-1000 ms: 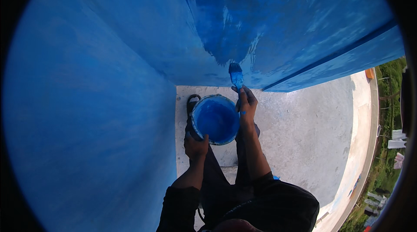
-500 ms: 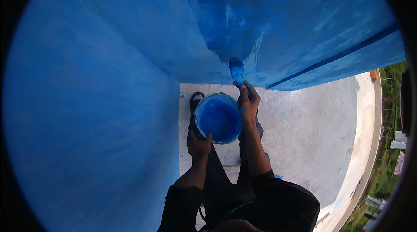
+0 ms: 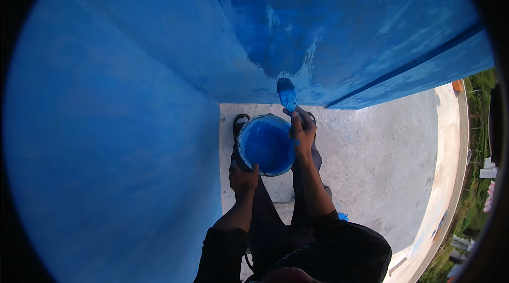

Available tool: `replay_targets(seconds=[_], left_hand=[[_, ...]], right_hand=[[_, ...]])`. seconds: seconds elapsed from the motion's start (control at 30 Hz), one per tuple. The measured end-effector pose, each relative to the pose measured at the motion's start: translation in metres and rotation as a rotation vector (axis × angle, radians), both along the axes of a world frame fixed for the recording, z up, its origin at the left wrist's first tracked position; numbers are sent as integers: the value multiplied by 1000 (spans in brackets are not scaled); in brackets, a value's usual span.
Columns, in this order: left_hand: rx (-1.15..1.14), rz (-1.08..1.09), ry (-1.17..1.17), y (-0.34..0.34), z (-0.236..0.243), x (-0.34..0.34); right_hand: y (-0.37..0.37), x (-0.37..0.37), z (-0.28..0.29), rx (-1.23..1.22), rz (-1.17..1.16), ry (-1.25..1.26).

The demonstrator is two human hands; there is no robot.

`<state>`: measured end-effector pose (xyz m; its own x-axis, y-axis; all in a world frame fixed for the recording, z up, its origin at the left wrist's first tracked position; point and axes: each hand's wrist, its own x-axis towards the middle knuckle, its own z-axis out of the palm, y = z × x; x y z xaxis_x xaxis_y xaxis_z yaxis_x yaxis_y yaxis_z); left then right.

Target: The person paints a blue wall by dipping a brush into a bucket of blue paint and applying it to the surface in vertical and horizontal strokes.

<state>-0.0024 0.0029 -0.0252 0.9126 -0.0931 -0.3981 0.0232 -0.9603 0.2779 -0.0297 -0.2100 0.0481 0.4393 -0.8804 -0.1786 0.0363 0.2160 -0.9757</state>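
The brush (image 3: 287,94) is gripped by the right hand (image 3: 304,133), its thumb and fingers clamped on the handle. The bristles are pointed at the wall (image 3: 214,57), just below the ragged lower edge of a darker patch (image 3: 297,23); whether the wall is touched cannot be told. The bucket (image 3: 271,119), with blue paint (image 3: 268,150) in it, is held by the left hand (image 3: 244,178) over the floor (image 3: 376,161), near its inner corner. The left thumb is pressed at the rim; how the other fingers are set cannot be told. Strokes are best begun inside the darker patch and drawn lightly into the paler band, so that streaks are avoided. The bucket is best held level beneath the brush, and strokes slowed near the floor's edge.
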Motion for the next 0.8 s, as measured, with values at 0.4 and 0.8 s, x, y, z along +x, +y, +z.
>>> replay_targets(seconds=[0.4,0.8], left_hand=[[-41,42,50,-2,4,3],[-16,26,51,2,5,0]], right_hand=[[32,-22,-25,66,46,95],[59,-44,-7,128,151,107]])
